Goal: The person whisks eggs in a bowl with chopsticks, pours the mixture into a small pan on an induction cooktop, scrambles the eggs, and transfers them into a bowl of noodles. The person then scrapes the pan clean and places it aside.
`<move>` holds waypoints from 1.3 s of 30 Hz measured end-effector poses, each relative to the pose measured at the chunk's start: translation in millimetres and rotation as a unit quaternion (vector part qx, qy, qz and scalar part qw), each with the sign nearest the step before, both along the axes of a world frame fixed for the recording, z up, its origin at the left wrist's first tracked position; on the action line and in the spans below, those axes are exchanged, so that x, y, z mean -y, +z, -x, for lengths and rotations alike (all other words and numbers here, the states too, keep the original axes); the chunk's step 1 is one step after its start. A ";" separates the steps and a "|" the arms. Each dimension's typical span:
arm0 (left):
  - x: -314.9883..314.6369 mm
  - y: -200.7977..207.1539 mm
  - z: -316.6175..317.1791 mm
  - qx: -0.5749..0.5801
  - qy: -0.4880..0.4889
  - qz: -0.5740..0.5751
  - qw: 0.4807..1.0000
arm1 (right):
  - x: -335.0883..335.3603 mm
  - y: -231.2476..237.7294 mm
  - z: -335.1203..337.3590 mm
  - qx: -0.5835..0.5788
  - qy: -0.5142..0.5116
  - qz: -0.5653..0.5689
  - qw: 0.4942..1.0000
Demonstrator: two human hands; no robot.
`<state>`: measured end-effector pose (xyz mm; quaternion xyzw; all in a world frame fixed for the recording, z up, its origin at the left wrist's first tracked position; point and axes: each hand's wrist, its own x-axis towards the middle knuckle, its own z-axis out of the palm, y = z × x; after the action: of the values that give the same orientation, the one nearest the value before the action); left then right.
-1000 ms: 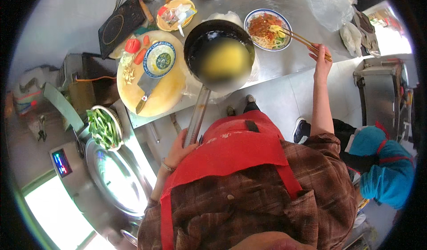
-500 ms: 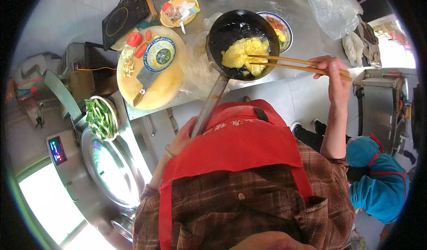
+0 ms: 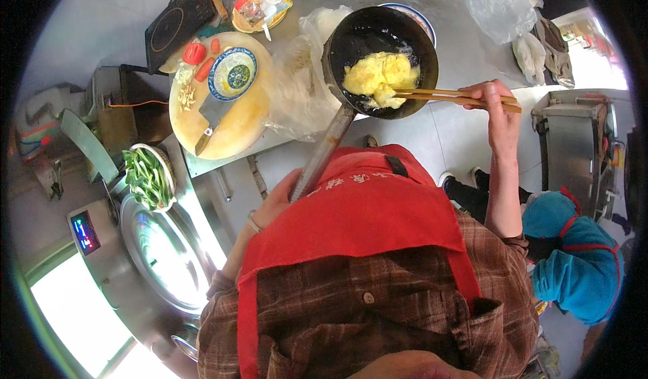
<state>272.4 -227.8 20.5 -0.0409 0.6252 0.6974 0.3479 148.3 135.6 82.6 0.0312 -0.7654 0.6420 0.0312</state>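
A dark frying pan hangs at the near edge of the steel table, tilted a little, with oil shining inside. Yellow cooked egg lies in its lower half. My left hand is closed round the long metal handle, partly hidden by my red apron. My right hand grips a pair of wooden chopsticks, and their tips touch the egg's right lower edge. Behind the pan, a blue-rimmed plate is mostly covered by it.
Left on the table, a round cutting board bears a cleaver, a patterned bowl and tomato pieces. A plastic bag lies beside it. A basket of green vegetables sits lower left. Another person in blue is at right.
The pan has shifted slightly right and up, covering more of the plate. The egg looks more bunched together, and the chopstick tips have moved from its middle to its lower right edge.
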 end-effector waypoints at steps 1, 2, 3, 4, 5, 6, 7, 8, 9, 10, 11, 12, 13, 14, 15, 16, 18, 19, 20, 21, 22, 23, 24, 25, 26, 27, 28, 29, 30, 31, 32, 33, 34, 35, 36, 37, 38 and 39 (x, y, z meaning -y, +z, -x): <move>0.0 0.4 -1.9 -0.003 0.000 -0.001 1.000 | -3.0 -3.4 -0.8 -0.003 -0.020 0.031 0.999; -0.1 0.8 -3.4 -0.005 0.001 -0.002 1.000 | -5.8 -5.2 -1.1 -0.004 -0.037 0.069 0.997; -0.3 1.5 -4.2 -0.011 -0.002 0.002 1.000 | -8.7 -6.6 -1.2 -0.004 -0.055 0.107 0.993; -0.4 2.7 -4.3 -0.017 -0.005 0.005 1.000 | -11.4 -7.4 -0.4 -0.005 -0.071 0.144 0.987; -0.5 3.6 -4.7 -0.022 -0.007 0.009 1.000 | -14.3 -7.9 0.4 -0.001 -0.080 0.176 0.981; -0.4 3.7 -5.5 -0.023 -0.009 0.009 1.000 | -17.5 -8.3 1.2 0.003 -0.088 0.208 0.974; 0.1 3.0 -6.4 -0.025 -0.011 0.009 1.000 | -20.1 -8.8 1.7 0.006 -0.096 0.240 0.966; 0.5 3.0 -7.0 -0.027 -0.014 0.009 1.000 | -22.5 -9.1 1.9 0.002 -0.107 0.253 0.962; 0.1 4.7 -7.4 -0.021 -0.009 0.018 1.000 | -24.0 -9.0 3.0 -0.001 -0.111 0.263 0.958; -1.5 6.1 -7.7 -0.015 -0.004 0.026 1.000 | -25.7 -8.5 4.3 -0.004 -0.116 0.272 0.955; -2.3 7.0 -8.1 -0.009 0.000 0.033 0.999 | -26.6 -7.5 4.8 -0.007 -0.121 0.281 0.952; -1.5 4.7 -9.3 -0.007 0.000 0.028 1.000 | -25.9 -5.8 4.3 -0.008 -0.129 0.278 0.952; -0.4 0.6 -10.1 -0.007 0.000 0.022 1.000 | -24.1 -2.7 5.0 -0.012 -0.137 0.275 0.952; 0.3 -1.4 -10.2 -0.007 0.000 0.016 1.000 | -22.9 -0.4 5.7 -0.015 -0.145 0.272 0.951; 0.5 -1.1 -10.0 -0.013 -0.005 0.022 1.000 | -22.4 -0.5 6.0 -0.020 -0.141 0.254 0.957; 0.5 -0.4 -9.3 -0.018 -0.011 0.027 0.999 | -22.0 -2.7 5.4 -0.025 -0.139 0.235 0.962; 1.2 -2.2 -6.7 -0.022 -0.019 0.029 0.999 | -20.8 -4.9 5.2 -0.022 -0.148 0.218 0.964; 2.0 -6.0 -6.8 -0.020 -0.020 0.027 0.999 | -21.7 -7.4 5.7 -0.021 -0.149 0.219 0.964; 2.2 -7.8 -6.4 -0.018 -0.020 0.024 0.999 | -23.6 -10.2 6.9 -0.021 -0.151 0.220 0.963; 2.0 -7.3 -5.9 -0.018 -0.021 0.022 0.999 | -24.7 -11.6 8.0 -0.020 -0.152 0.221 0.963; 0.8 -3.6 -4.2 -0.017 -0.021 0.021 0.999 | -24.9 -11.8 8.6 -0.019 -0.153 0.227 0.962; 0.0 -1.5 -2.6 -0.016 -0.022 0.020 0.999 | -25.1 -11.8 9.2 -0.018 -0.154 0.232 0.960; -0.3 -1.9 -1.8 -0.012 -0.019 0.019 1.000 | -25.5 -12.0 10.1 -0.017 -0.155 0.237 0.959; -0.9 -3.1 -1.0 -0.008 -0.017 0.019 1.000 | -28.2 -12.8 11.5 -0.016 -0.155 0.252 0.955; -1.6 -4.6 -0.3 -0.004 -0.016 0.018 1.000 | -33.0 -14.3 13.6 -0.016 -0.156 0.268 0.951; -1.8 -8.0 0.1 -0.008 -0.012 0.016 1.000 | -38.1 -15.3 16.1 -0.016 -0.156 0.283 0.946; -2.5 -10.5 1.0 -0.012 -0.009 0.014 1.000 | -43.8 -15.2 19.0 -0.029 -0.158 0.291 0.943; -3.8 -10.9 1.7 -0.016 -0.005 0.012 1.000 | -49.8 -14.7 22.7 -0.041 -0.160 0.298 0.940; -5.0 -8.2 0.8 -0.018 0.000 0.041 0.999 | -54.5 -13.8 26.8 -0.054 -0.161 0.305 0.937; -9.1 3.1 3.5 -0.021 0.003 0.071 0.997 | -59.0 -12.1 30.3 -0.062 -0.173 0.296 0.937; -11.9 9.6 4.5 -0.025 0.006 0.100 0.995 | -63.1 -10.0 34.2 -0.070 -0.184 0.288 0.937; -11.5 9.0 2.7 -0.008 0.020 0.107 0.994 | -66.2 -9.2 39.0 -0.078 -0.194 0.279 0.937; -9.8 7.9 0.4 0.008 0.032 0.115 0.993 | -69.2 -9.9 45.0 -0.083 -0.212 0.265 0.937; -9.5 8.3 -1.5 0.025 0.045 0.123 0.991 | -72.0 -14.9 51.8 -0.082 -0.226 0.244 0.940; -13.1 15.8 -0.1 0.023 0.058 0.136 0.989 | -74.4 -24.5 58.4 -0.083 -0.240 0.220 0.942; -17.7 28.0 1.4 0.021 0.071 0.149 0.986 | -76.0 -34.7 64.9 -0.083 -0.254 0.197 0.943; -21.1 36.0 2.2 0.020 0.084 0.163 0.983 | -74.5 -44.6 71.1 -0.075 -0.256 0.180 0.947; -20.3 34.9 1.2 0.027 0.094 0.150 0.984 | -75.5 -60.8 76.9 -0.083 -0.253 0.172 0.948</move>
<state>271.1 -207.5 55.4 -0.1698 0.7062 0.6242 0.2876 71.4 211.1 21.8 -0.1163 -0.6210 0.7299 0.2609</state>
